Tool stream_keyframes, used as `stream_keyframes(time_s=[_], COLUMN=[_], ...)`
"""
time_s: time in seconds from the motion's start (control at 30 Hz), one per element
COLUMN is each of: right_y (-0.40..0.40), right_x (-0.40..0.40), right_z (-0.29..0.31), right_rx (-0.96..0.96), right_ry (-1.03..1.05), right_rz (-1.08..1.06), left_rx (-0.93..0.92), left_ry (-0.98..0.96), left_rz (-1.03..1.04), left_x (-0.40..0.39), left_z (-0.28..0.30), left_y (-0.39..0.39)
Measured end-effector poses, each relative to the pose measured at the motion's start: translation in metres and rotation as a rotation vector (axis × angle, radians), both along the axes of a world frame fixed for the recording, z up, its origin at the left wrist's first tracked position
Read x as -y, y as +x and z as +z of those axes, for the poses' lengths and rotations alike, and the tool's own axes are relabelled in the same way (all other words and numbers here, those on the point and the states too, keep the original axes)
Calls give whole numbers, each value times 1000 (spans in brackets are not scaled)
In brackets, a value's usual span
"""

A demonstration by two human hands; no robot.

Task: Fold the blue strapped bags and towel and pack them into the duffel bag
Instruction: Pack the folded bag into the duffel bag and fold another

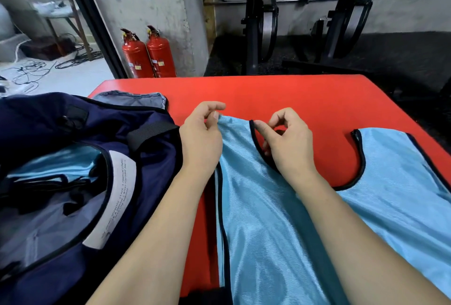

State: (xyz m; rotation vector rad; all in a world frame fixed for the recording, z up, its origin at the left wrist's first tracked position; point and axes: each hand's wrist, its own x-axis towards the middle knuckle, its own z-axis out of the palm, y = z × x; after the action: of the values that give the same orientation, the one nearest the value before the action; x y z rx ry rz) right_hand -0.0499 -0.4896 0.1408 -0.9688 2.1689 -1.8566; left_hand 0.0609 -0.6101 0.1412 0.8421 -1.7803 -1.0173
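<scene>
The strapped bag (280, 219) is lying flat on the table (305, 95), reaching from the near edge toward the middle, its two straps pointing far. The left hand (201, 138) is sitting at the far tip of the left strap, and the right hand (285, 143) is sitting just right of it, over the same strap. The duffel bag (73, 182) is lying to the left, touching the left forearm, with another strapped bag (56, 163) inside it. Two extinguishers (148, 54) are standing on the floor beyond the table's far left corner.
</scene>
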Motion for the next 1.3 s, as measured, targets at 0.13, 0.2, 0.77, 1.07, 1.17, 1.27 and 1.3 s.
stream_keyframes(time_s=[0.13, 0.2, 0.77, 1.07, 1.17, 1.27, 1.3], right_y=[4, 6, -12, 3, -2, -8, -10], right_x=[-2, -4, -93, -267, -316, -348, -355], right_z=[10, 14, 60, 68, 51, 43, 40], right_rx=[-44, -114, -137, -203, -248, -228, -238], right_ry=[-25, -20, 326, 626, 814, 1009, 1037], right_rz=[22, 25, 120, 235, 240, 306, 305], left_rx=[238, 389, 1014, 821, 945, 999, 994], left_ry=[-100, -129, -393, -411, -376, -323, -293], left_rz=[-15, -21, -330, -716, -667, -579, -568], left_x=[9, 12, -72, -186, -207, -216, -219], left_z=[-10, -12, 3, 35, 23, 17, 19], left_y=[4, 7, 31, 118, 147, 163, 164])
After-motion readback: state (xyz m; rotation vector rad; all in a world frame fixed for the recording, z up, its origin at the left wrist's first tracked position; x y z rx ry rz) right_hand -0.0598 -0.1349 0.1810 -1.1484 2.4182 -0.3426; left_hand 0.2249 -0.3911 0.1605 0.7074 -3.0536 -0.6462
